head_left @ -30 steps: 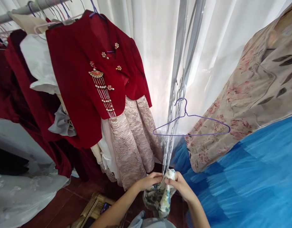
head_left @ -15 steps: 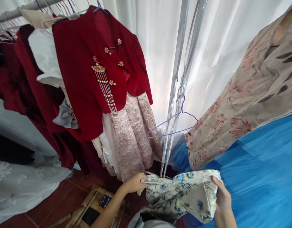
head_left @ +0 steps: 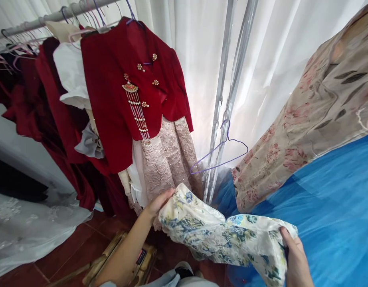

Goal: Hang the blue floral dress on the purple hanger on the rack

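A white strapless-looking garment with blue and green flower print (head_left: 220, 239) is stretched between my two hands, its upper edge curved with a dip in the middle. My left hand (head_left: 161, 201) pinches its left top corner, in front of the pink brocade skirt. At the right end, my right hand (head_left: 294, 253) grips the side of the cloth, thumb on the near face. Beyond the garment a purple wire hanger (head_left: 221, 157) hangs from a grey metal upright (head_left: 228, 91), touched by neither hand. The lower part of the garment drops towards my lap.
On the left, a rail (head_left: 49, 18) bears a red velvet jacket (head_left: 112, 87) over a pink brocade skirt (head_left: 160, 159), among other clothes. To the right hang a beige floral garment (head_left: 279, 139) and blue tulle (head_left: 327, 191). A wooden stool (head_left: 142, 263) stands below my left arm.
Both hands have moved apart, the left one up and the right one slightly right and down. The floral garment, bunched before, is now spread wider, with its top edge showing.
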Action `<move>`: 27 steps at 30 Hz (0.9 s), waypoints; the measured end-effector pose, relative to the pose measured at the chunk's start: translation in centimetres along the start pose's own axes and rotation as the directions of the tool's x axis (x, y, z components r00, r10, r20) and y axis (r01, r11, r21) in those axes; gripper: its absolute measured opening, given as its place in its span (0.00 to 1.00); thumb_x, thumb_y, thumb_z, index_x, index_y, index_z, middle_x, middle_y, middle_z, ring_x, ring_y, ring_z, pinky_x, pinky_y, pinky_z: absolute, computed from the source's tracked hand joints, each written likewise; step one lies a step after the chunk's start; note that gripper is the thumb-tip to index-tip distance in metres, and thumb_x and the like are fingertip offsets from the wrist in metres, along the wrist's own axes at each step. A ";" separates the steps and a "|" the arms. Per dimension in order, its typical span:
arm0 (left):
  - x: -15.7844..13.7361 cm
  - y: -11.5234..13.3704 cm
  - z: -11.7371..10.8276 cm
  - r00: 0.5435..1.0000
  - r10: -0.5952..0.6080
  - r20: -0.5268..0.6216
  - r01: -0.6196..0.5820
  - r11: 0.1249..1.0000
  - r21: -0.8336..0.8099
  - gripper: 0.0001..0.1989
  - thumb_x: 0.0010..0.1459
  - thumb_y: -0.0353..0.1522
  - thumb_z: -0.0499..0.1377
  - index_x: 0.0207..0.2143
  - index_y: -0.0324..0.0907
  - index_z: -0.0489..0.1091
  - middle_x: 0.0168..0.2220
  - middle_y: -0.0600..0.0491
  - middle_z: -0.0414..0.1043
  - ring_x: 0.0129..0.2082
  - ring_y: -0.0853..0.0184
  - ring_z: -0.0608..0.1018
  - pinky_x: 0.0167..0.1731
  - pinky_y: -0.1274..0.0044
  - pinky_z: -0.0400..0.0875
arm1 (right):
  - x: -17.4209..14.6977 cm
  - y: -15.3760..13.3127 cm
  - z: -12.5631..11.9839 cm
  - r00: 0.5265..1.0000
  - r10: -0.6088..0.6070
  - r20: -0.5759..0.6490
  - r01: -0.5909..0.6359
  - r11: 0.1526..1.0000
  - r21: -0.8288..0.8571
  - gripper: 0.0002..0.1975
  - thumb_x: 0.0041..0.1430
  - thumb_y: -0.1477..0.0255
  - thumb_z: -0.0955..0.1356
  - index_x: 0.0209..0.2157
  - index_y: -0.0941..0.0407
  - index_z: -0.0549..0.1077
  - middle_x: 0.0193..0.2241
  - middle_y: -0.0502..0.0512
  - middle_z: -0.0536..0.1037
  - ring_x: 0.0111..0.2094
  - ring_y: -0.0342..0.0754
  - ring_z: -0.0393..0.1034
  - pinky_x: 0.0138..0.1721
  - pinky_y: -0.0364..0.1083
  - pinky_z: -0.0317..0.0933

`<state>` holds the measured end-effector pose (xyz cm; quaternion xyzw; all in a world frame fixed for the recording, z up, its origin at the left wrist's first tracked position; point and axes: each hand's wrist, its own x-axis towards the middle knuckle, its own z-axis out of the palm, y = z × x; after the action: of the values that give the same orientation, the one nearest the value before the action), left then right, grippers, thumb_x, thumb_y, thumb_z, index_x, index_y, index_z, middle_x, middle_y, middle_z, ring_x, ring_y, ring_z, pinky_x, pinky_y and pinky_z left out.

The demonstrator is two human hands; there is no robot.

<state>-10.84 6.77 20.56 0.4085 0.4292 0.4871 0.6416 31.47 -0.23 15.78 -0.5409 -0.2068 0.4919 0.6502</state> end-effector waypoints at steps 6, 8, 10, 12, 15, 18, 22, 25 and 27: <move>-2.3 4.0 -1.2 0.945 0.040 0.325 -0.123 0.963 0.240 0.22 0.47 0.33 0.71 0.46 0.41 0.76 0.37 0.50 0.80 0.40 0.59 0.80 0.44 0.70 0.74 | -1.6 0.5 -1.9 1.000 -0.007 0.024 0.007 1.000 -0.011 0.21 0.41 0.57 0.80 0.34 0.55 0.81 0.26 0.57 0.84 0.28 0.61 0.81 0.30 0.50 0.76; -1.2 6.1 -1.6 0.944 0.209 0.257 -0.268 0.938 0.220 0.14 0.45 0.31 0.71 0.36 0.39 0.76 0.33 0.53 0.78 0.34 0.64 0.78 0.38 0.76 0.73 | -2.1 0.8 -2.0 0.995 -0.003 0.101 0.007 0.999 -0.040 0.20 0.40 0.58 0.80 0.33 0.57 0.81 0.27 0.58 0.84 0.30 0.62 0.81 0.29 0.49 0.75; 1.1 8.4 -1.3 0.923 0.345 0.172 -0.374 0.909 0.182 0.10 0.44 0.31 0.70 0.28 0.38 0.73 0.27 0.55 0.75 0.28 0.69 0.75 0.30 0.80 0.69 | -2.1 1.1 -1.5 0.983 -0.025 0.182 0.037 0.997 -0.064 0.20 0.39 0.60 0.81 0.32 0.57 0.82 0.30 0.60 0.85 0.32 0.62 0.82 0.29 0.48 0.75; 4.1 10.2 0.1 0.904 0.415 0.100 -0.426 0.891 0.155 0.11 0.43 0.32 0.69 0.28 0.39 0.72 0.25 0.56 0.73 0.26 0.70 0.73 0.27 0.81 0.66 | -1.5 1.0 -0.6 0.971 -0.040 0.237 0.058 0.996 -0.069 0.19 0.37 0.61 0.81 0.31 0.57 0.83 0.31 0.62 0.85 0.33 0.62 0.82 0.32 0.49 0.76; 8.5 11.1 3.7 0.906 0.416 0.077 -0.423 0.886 0.188 0.14 0.45 0.34 0.67 0.36 0.40 0.73 0.30 0.56 0.75 0.31 0.68 0.75 0.32 0.80 0.68 | -0.1 0.7 1.2 0.967 -0.034 0.251 0.050 0.997 -0.058 0.20 0.32 0.61 0.82 0.28 0.57 0.83 0.29 0.63 0.85 0.31 0.63 0.81 0.33 0.52 0.76; 11.2 10.0 7.4 0.920 0.343 0.193 -0.379 0.904 0.200 0.12 0.49 0.34 0.64 0.38 0.40 0.72 0.34 0.55 0.76 0.36 0.66 0.76 0.38 0.78 0.69 | 0.7 0.4 2.3 0.981 -0.063 0.184 0.071 0.997 -0.034 0.22 0.32 0.59 0.82 0.28 0.57 0.82 0.28 0.62 0.85 0.28 0.63 0.81 0.31 0.53 0.77; 12.5 8.1 9.4 0.919 0.312 0.241 -0.347 0.930 0.121 0.11 0.50 0.34 0.64 0.35 0.40 0.70 0.32 0.56 0.74 0.34 0.67 0.76 0.38 0.78 0.69 | 0.5 0.4 1.6 0.994 -0.071 0.083 0.075 0.996 -0.047 0.22 0.37 0.59 0.81 0.32 0.58 0.83 0.29 0.60 0.85 0.28 0.60 0.81 0.29 0.50 0.76; 12.7 8.8 8.3 0.929 0.308 0.207 -0.336 0.934 0.122 0.12 0.47 0.33 0.66 0.33 0.39 0.69 0.30 0.57 0.74 0.31 0.69 0.75 0.34 0.80 0.68 | 1.3 -0.4 0.3 0.989 -0.137 0.049 0.144 0.967 -0.208 0.21 0.36 0.60 0.81 0.31 0.59 0.83 0.29 0.59 0.85 0.28 0.58 0.80 0.26 0.47 0.74; 12.7 10.1 7.2 0.926 0.301 0.227 -0.341 0.926 0.163 0.13 0.47 0.32 0.66 0.35 0.39 0.71 0.32 0.55 0.76 0.34 0.68 0.76 0.36 0.79 0.69 | 2.8 -1.9 0.0 0.966 -0.251 0.055 0.253 0.893 -0.371 0.21 0.34 0.61 0.81 0.29 0.59 0.83 0.30 0.59 0.85 0.29 0.57 0.79 0.25 0.46 0.72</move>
<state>-4.78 20.34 30.32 0.5821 0.3371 0.4974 0.5479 33.44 2.31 16.76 -0.6223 -0.3672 0.3564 0.5923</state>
